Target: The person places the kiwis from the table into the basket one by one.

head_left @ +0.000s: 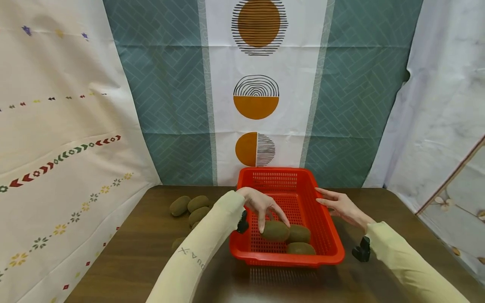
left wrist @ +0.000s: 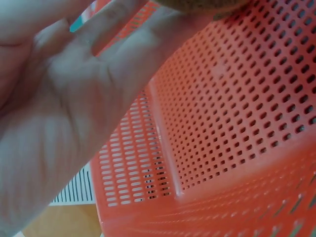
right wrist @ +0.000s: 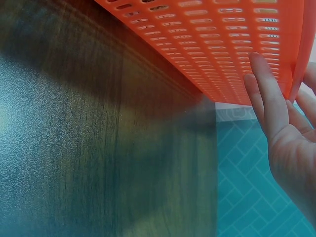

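Observation:
Inside the red plastic basket, my left hand pinches a brown kiwi between thumb and fingers. The left wrist view shows only the edge of that kiwi, at the top beyond the palm. Two more kiwis lie close by on the basket floor, one beside it and one nearer the front wall. My right hand holds the basket's right rim. In the right wrist view, some of its fingers lie along the outside of the perforated wall while others reach over the rim.
Several kiwis lie loose on the dark wooden table, left of the basket and partly behind my left forearm. A patterned curtain hangs behind the table, and a white embroidered cloth hangs at the left.

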Demonstrator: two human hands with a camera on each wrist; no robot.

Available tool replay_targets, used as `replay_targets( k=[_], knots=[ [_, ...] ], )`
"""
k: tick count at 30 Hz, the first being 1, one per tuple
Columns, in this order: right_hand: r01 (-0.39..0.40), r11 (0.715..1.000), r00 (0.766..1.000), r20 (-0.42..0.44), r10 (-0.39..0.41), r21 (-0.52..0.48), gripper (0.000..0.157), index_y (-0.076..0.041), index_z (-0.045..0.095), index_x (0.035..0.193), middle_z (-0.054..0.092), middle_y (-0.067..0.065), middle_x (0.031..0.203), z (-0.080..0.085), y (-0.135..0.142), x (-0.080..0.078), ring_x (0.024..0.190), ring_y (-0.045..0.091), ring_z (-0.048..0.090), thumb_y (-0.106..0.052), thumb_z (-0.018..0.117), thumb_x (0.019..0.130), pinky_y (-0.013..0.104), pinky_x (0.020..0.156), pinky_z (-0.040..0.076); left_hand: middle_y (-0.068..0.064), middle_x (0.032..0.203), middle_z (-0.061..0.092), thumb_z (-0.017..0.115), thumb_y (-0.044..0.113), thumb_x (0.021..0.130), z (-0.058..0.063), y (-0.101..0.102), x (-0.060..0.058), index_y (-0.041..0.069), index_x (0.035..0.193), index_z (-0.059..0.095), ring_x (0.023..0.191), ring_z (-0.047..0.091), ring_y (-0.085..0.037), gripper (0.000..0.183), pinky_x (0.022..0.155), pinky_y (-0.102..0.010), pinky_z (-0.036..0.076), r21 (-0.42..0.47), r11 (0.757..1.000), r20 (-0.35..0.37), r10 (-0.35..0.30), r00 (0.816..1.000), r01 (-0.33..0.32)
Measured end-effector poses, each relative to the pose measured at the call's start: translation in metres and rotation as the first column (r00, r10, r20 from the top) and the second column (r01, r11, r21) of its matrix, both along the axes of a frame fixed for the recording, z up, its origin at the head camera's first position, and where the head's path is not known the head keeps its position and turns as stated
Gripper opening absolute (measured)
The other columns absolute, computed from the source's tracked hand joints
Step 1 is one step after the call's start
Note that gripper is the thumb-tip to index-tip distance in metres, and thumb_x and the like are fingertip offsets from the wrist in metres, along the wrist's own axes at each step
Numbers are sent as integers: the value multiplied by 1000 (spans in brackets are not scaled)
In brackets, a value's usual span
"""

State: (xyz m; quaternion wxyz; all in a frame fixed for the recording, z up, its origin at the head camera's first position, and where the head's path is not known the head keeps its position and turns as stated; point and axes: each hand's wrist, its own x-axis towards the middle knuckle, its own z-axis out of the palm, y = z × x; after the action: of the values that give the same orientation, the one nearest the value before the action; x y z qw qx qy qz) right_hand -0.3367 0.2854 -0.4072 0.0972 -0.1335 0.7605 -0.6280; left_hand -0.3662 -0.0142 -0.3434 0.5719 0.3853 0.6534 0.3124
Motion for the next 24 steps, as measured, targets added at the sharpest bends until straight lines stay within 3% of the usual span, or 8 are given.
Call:
replay_targets(
  k=[4,9,16,24],
  knots=[
    [-6,1000,1000,4,6,-11,59,-4,30,141,32,22,137,2,-1,0,115,36,43,-19,56,91,49,80,44,3,129,44,63,-24,69,-5,2,1,2,128,51,116,41,-21,66,87,-33,42,-60,998,-35,-7,999,5],
    [-6,1000,1000,3,6,-23,58,-3,30,141,32,23,137,3,-1,0,114,35,44,-17,56,91,48,79,45,6,130,41,63,-24,68,-9,5,3,5,126,54,121,35,-23,66,80,-35,46,-141,989,-72,31,997,-40],
    [-8,1000,1000,8,8,-25,59,-3,29,141,32,23,137,2,-1,1,114,35,44,-17,56,91,48,79,45,8,124,46,61,-26,69,-21,10,6,4,125,54,109,46,-17,65,73,-39,49,-226,973,-34,33,999,-40],
    [-8,1000,1000,-1,8,-23,58,-2,29,140,32,24,136,2,1,2,111,35,47,-17,56,91,48,78,46,6,124,44,56,-30,69,-33,15,7,3,127,52,109,46,-16,66,72,-38,50,-265,964,4,33,999,-31]
  ],
)
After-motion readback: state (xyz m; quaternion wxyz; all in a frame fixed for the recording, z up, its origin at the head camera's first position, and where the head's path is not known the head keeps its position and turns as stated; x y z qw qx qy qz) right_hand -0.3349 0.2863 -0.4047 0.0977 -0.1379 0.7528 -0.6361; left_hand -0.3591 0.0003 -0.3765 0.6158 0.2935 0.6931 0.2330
